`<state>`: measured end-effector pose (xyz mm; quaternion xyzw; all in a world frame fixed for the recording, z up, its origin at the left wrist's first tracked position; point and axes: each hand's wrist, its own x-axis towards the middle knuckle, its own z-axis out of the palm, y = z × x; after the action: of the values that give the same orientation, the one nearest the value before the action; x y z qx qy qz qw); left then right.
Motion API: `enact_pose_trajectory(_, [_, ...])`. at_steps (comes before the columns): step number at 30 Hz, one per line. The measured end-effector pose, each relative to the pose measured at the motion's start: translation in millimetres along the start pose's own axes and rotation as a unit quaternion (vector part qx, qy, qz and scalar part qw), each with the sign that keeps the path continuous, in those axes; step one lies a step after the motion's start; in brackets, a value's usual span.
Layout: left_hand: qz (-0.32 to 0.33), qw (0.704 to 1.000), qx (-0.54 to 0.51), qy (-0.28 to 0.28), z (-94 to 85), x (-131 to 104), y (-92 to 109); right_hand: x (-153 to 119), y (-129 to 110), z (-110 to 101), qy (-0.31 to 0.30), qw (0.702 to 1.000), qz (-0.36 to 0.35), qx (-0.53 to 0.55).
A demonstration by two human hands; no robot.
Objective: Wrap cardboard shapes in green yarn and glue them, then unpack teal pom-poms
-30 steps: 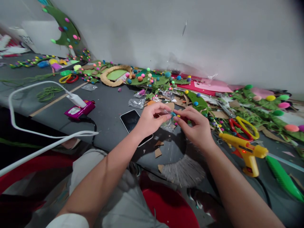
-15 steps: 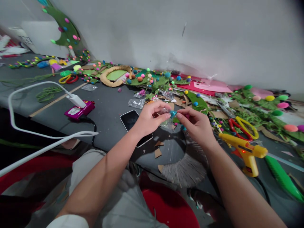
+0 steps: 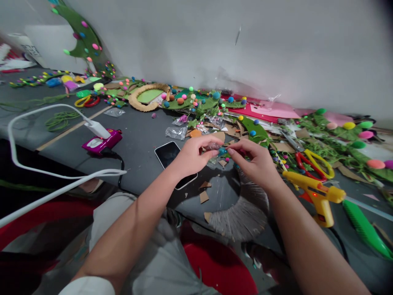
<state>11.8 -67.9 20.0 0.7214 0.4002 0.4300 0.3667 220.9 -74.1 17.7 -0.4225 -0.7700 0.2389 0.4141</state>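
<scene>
Above the middle of the table, my left hand (image 3: 196, 155) is closed on a small clear plastic bag (image 3: 212, 146). A small bright blue piece (image 3: 222, 152) shows at the bag's end, between the fingertips of both hands; its kind is too small to make out. My right hand (image 3: 254, 160) pinches at the blue piece's other side, its fingertips partly hiding the contact. Below the hands lies a curved form wrapped in grey yarn (image 3: 242, 219). A phone (image 3: 167, 153) lies partly under my left forearm.
To the right are a yellow glue gun (image 3: 319, 194) with a red light, scissors (image 3: 313, 164) and a green-handled tool (image 3: 365, 229). Felt pieces with pompoms (image 3: 211, 102) line the wall. A purple adapter (image 3: 102, 143) with a white cable stands left. Cardboard scraps (image 3: 204, 197) lie in front.
The blue piece and the fingertips around it have shifted slightly down. Less of the clear bag hangs below my hands. Both hands stay close together.
</scene>
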Motion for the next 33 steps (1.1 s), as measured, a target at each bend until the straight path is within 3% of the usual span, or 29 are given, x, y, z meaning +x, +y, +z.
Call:
enact_pose_trajectory(8, [-0.014,1.0,0.025,0.003,0.7,0,-1,2,1,-1,-0.003,0.997,-0.046,-0.06])
enact_pose_trajectory(15, [-0.035,0.999,-0.022,-0.011,1.7,1,-4,-1,8,1,0.036,0.99,-0.086,-0.102])
enact_pose_trajectory(23, [-0.035,0.998,-0.053,-0.009,0.6,1,-6,-1,5,5,0.058,0.993,-0.066,-0.081])
enact_pose_trajectory(33, [-0.054,0.991,-0.11,0.046,12.1,1,-10,-3,0,17,0.085,0.995,-0.032,-0.05])
